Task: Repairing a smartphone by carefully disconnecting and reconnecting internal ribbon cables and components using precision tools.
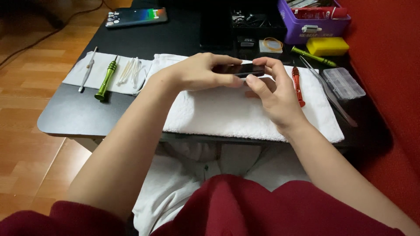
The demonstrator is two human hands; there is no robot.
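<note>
Dark red sleeves (227, 209) lay nearest. Above the white towel (227, 111), the left hand (199, 72) and right hand (273, 89) both pinched a small dark phone (240, 69) held between them, edge-on.

Black table (70, 114): white towel (227, 113), cloth (78, 72), purple box (313, 24).

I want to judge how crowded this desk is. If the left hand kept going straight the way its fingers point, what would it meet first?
The left hand points right, along the dark phone it grips. Just past it lie the right hand's fingers, so it would probably meet those first; beyond is the red screwdriver.
</note>
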